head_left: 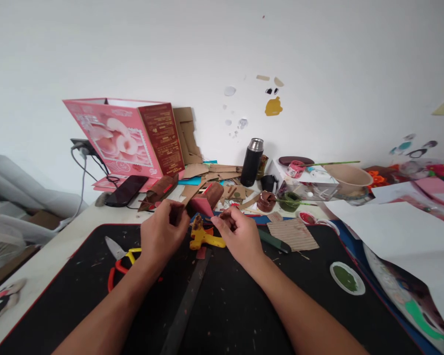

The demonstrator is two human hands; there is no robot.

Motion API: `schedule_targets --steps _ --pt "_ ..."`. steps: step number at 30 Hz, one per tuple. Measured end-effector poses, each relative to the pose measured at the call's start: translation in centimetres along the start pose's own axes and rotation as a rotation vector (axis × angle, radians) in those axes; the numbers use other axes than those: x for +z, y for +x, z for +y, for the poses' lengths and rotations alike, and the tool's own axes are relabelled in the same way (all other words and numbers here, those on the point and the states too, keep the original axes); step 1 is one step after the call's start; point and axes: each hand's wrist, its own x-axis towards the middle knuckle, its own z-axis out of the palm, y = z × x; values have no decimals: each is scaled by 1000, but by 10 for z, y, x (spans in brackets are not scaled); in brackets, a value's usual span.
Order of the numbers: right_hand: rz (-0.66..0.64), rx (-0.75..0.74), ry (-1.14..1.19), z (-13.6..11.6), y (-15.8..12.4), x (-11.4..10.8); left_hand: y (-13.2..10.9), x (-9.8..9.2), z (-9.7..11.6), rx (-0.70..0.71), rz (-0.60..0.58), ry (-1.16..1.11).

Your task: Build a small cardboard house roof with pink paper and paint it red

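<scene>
A small piece of red card (202, 205) is held up between my two hands above the black mat. My right hand (242, 234) pinches its lower right corner between thumb and finger. At its left edge, the curled fingers of my left hand (164, 227) close on it; their tips are partly hidden. Just behind are a brown painted piece (215, 193) and a tan cardboard strip (192, 191). Below the card lies a yellow glue gun (206, 239) with a stained nozzle. Red-and-yellow scissors (120, 261) rest open beside my left forearm.
On the black mat (236, 305) lie a dark metal ruler (188, 301), a green-handled tool (274, 241), corrugated cardboard (293, 233) and a lid with green paint (347, 278). Behind stand paint jars (266, 201), a black thermos (252, 162), a phone (126, 191) and a pink box (121, 140).
</scene>
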Motion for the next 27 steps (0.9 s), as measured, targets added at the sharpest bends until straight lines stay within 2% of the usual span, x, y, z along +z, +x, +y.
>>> schedule_targets --steps 5,12,21,27 --pt "14 4 -132 1 2 -1 -5 -1 3 64 19 45" --pt "70 -82 -241 1 1 -1 -7 -2 6 210 99 117" --pt "115 -137 -250 4 1 -1 -9 -1 3 388 171 154" --pt "113 -141 -201 2 1 -1 -8 0 3 432 197 150"
